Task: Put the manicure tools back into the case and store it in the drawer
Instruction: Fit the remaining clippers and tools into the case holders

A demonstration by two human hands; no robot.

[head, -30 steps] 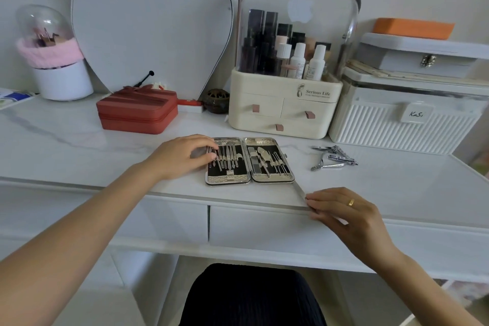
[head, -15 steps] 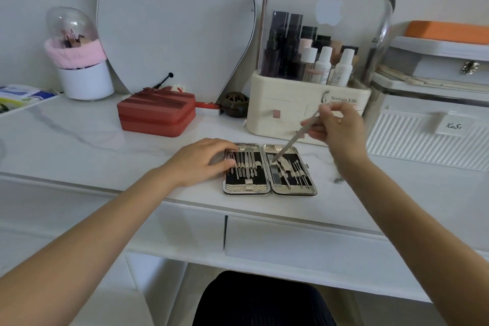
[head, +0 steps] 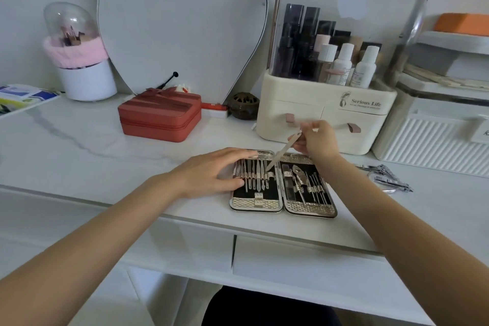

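Nail file (head: 284, 152) pinched in right hand (head: 316, 141), left hand (head: 211, 173) flat steadying case (head: 282, 184) near table's front edge; risk of tip snagging seated tools.

Open manicure case (head: 283, 206), tilted nail file (head: 284, 152)

Shiny metal tools (head: 254, 174); black matt case lining (head: 242, 192); glossy marble-look tabletop (head: 79, 140).

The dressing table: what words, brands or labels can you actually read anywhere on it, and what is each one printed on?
"Serious Life": on the cream cosmetics organiser, beside a small figure logo.
Small line under it: too small to read.
White ribbed box: handwritten tag, cut off by the frame edge, unreadable.
Bottle labels: blurred.
Booklet at far left: blurred.
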